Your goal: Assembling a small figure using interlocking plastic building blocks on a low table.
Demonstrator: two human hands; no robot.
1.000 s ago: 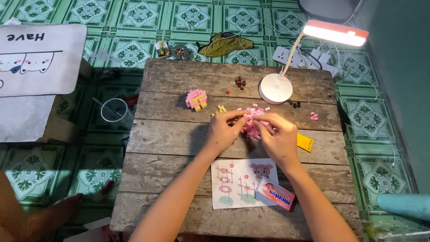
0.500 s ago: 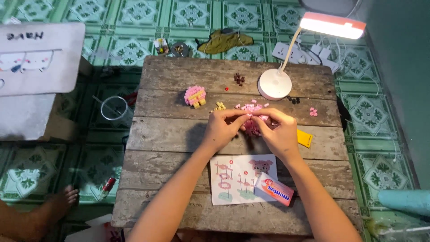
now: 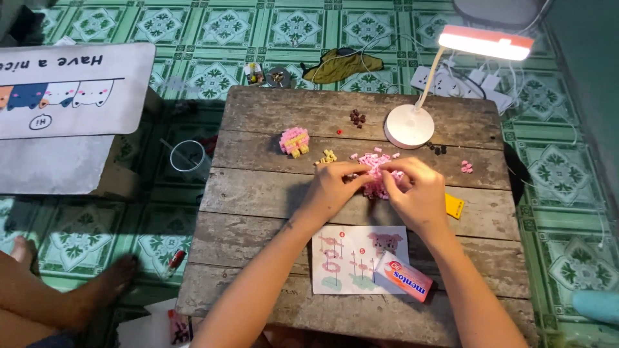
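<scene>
Planks of weathered grey wood make up the low counter (image 3: 258,212), which stands on a floor (image 3: 129,26) of green patterned tiles. A white desk lamp (image 3: 410,125) sits at the far edge, its lit head above the right corner, with a power strip (image 3: 464,80) and cables on the tiles behind. To the left lies a pale mat (image 3: 64,90) with cartoon animals, and a clear cup (image 3: 187,158) stands beside the counter.

Near the middle of the counter a cluster of small pink bricks (image 3: 377,187) is pinched from both sides: the left hand (image 3: 335,187) closes its fingertips on the cluster's left edge, and the right hand (image 3: 416,193) curls over its right side and grips it. Loose pink pieces lie just beyond the fingers. A finished pink brick figure (image 3: 294,140) stands well apart to the far left, a few yellow bricks (image 3: 328,156) near it. An instruction sheet (image 3: 354,258) lies just below the hands, under the wrists, a pink candy roll (image 3: 403,276) resting on its corner.
</scene>
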